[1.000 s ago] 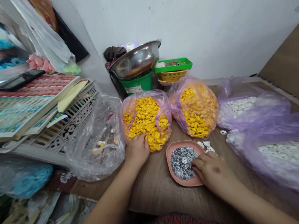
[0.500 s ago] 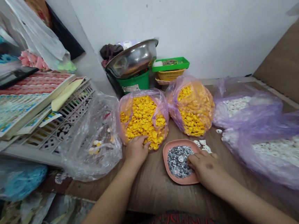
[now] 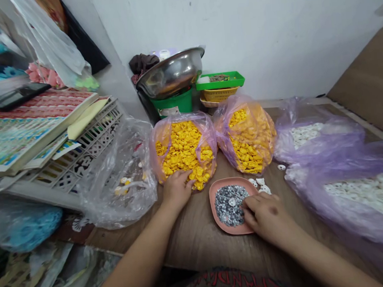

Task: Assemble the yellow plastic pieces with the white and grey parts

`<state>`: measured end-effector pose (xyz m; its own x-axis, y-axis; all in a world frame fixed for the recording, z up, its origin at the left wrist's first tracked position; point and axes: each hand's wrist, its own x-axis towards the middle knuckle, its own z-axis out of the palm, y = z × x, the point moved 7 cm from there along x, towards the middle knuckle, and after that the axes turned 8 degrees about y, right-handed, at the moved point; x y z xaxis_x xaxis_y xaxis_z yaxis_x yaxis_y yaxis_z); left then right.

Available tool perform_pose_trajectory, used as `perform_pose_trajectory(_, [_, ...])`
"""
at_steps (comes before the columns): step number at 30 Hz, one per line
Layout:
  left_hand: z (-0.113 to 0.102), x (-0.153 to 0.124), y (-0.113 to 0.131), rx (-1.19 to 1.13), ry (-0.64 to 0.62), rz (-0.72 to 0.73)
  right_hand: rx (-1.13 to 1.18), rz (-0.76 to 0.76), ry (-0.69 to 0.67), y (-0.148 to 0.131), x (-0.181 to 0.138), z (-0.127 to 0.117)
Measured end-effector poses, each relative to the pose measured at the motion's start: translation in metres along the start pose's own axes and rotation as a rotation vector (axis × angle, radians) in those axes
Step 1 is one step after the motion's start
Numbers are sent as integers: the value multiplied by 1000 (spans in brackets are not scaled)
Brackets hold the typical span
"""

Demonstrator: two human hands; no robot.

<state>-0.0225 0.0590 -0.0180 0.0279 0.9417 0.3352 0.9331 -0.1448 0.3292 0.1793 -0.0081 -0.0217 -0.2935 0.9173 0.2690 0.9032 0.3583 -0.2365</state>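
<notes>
Taking the pink dish [image 3: 231, 230] as the middle of the clock: it's on the brown table [image 3: 194, 246], loaded with silver bits [image 3: 224, 208], and one white piece [image 3: 232, 202] lies on top of them near the centre.

Right hand [image 3: 264, 213] comes in from about 4 o'clock, fingers over the rim at 3. Thumb and fingers are drawn into a narrow pinch at the edge of the bits; can't tell if anything's between them.

Left hand [image 3: 177, 191] is at about 10, fingers bent, at the front of a bag [image 3: 160, 130] of yellow pieces [image 3: 183, 151]. Thumb looks a little apart from the fingers, but I can't tell whether it's got hold of a piece.

Another yellow bag [image 3: 263, 124] sits at 1. A few white cutouts [image 3: 262, 185] are just outside the dish at 2, and a big purple bag [image 3: 317, 204] with loads of white stuff is at 3. Crumpled clear bag [image 3: 116, 203] between 9 and 10, tilted basin [image 3: 172, 73] back at 11, green tray [image 3: 221, 84] at 12.
</notes>
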Motion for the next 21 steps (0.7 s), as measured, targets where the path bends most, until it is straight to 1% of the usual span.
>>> perform_pose_trajectory(8, [1,0,-3,-68,22,-34,32,3,22,2,0,1])
perform_pose_trajectory(11, [-4,-1,-1,-166,60,-34,68,-25,26,3,0,2])
perform_pose_trajectory(13, [-9,-4,7,-277,56,-18,113,-41,76,4,0,-2])
perform_pose_trajectory(15, [-13,-10,19,-417,4,-6,208,-66,192,2,1,-14])
perform_pose_trajectory(17, [-14,-19,36,-590,-91,2,369,-126,321,-6,1,-29])
perform_pose_trajectory(18, [-13,-25,46,-689,-151,-6,453,-169,364,-11,1,-36])
perform_pose_trajectory(19, [-10,-31,55,-799,-219,-37,525,-212,384,-18,2,-41])
perform_pose_trajectory(20, [-5,-38,63,-919,-287,-107,576,-251,385,-24,2,-45])
perform_pose_trajectory(21, [1,-46,69,-1054,-358,-212,609,-277,371,-30,3,-46])
